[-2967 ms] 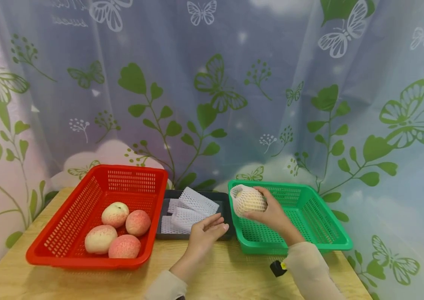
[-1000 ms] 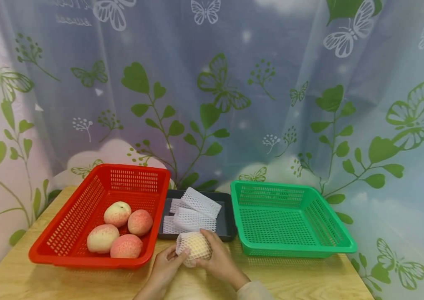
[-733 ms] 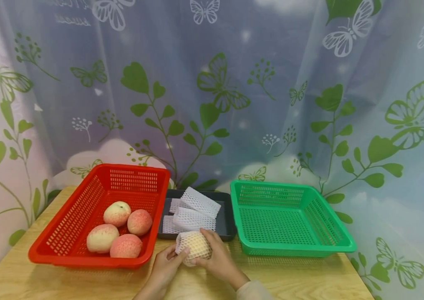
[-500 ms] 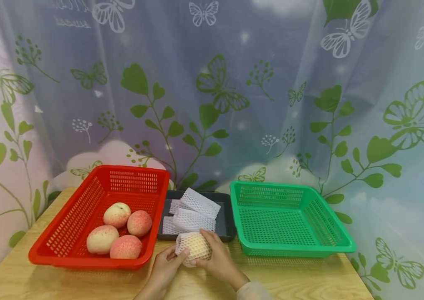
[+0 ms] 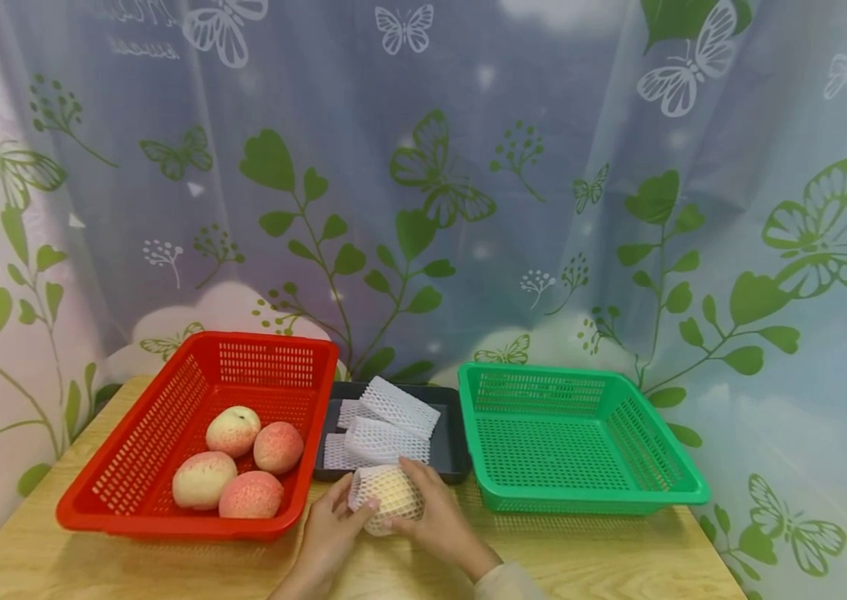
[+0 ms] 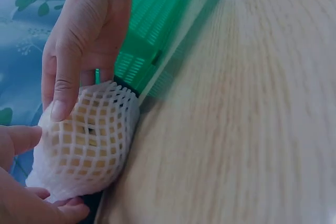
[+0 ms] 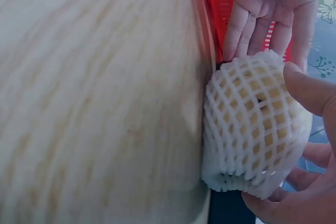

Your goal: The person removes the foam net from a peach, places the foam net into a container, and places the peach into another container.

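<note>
A pale yellow fruit in a white foam net sleeve [image 5: 388,498] is held over the table's front, just before the dark tray; what kind it is, the net hides. My left hand [image 5: 332,527] grips its left side, thumb in front. From the right, my right hand [image 5: 438,518] holds it between thumb and fingers. In the left wrist view the netting [image 6: 89,140] covers the fruit, with my right hand [image 6: 86,40] above. The right wrist view has the net's gathered open end [image 7: 231,181] low, and my left hand's fingers [image 7: 257,32] at the far end.
A red basket [image 5: 191,523] on the left holds several pink-and-cream peaches [image 5: 251,495]. More white foam net sleeves [image 5: 389,440] lie in the dark tray [image 5: 452,454]. To the right stands a green basket [image 5: 588,500]. A patterned curtain [image 5: 423,183] hangs behind the wooden table [image 5: 581,558].
Three seconds ago my right hand held the netted fruit over the green basket. It has come left and toward me, and my left hand has joined it. Over the last second both hands barely shift.
</note>
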Motion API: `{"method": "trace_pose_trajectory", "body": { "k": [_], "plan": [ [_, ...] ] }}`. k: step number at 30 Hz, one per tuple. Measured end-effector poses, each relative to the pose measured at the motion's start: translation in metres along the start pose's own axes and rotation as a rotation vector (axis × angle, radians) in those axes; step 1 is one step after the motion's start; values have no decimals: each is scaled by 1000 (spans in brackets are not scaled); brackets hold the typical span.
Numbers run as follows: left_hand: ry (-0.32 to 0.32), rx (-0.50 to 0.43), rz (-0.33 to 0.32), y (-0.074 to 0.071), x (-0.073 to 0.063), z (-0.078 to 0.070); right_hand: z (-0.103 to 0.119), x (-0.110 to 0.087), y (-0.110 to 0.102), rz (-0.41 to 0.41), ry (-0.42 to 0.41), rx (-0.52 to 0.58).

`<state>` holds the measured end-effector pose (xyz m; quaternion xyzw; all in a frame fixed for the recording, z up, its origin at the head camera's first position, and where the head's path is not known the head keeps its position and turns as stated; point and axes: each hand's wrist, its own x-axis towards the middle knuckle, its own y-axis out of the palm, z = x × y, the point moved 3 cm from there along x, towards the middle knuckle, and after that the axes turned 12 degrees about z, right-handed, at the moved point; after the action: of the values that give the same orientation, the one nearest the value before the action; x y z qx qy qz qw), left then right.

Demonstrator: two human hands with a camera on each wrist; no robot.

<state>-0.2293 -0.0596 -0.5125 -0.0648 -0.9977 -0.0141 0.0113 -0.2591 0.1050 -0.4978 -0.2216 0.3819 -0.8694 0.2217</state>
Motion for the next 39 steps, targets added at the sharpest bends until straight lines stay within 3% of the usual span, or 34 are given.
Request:
{"method": "trace_pose_trajectory", "body": {
  "k": [4,6,11,15,21,28,34,39],
  "plan": [
    [47,-5,-9,1,1,-5,5,0,-6,-22,-51,-33],
    [85,44,-21,1,0,-9,8,1,-11,-24,-56,-39],
    [192,353,-79,0,-2,-24,15,0,-26,-20,-28,10],
    [237,464,-64,-1,-4,-39,24,-2,-41,-30,-12,72],
    [268,475,-46,-4,-10,-65,36,-10,-62,-67,2,194],
    [260,354,-42,-19,-21,-79,35,-23,-77,-120,20,264],
    [234,304,-39,-32,-31,-80,27,-35,-85,-159,36,261],
    [226,333,-64,-42,-42,-79,20,-45,-90,-177,47,233]
  ]
}}
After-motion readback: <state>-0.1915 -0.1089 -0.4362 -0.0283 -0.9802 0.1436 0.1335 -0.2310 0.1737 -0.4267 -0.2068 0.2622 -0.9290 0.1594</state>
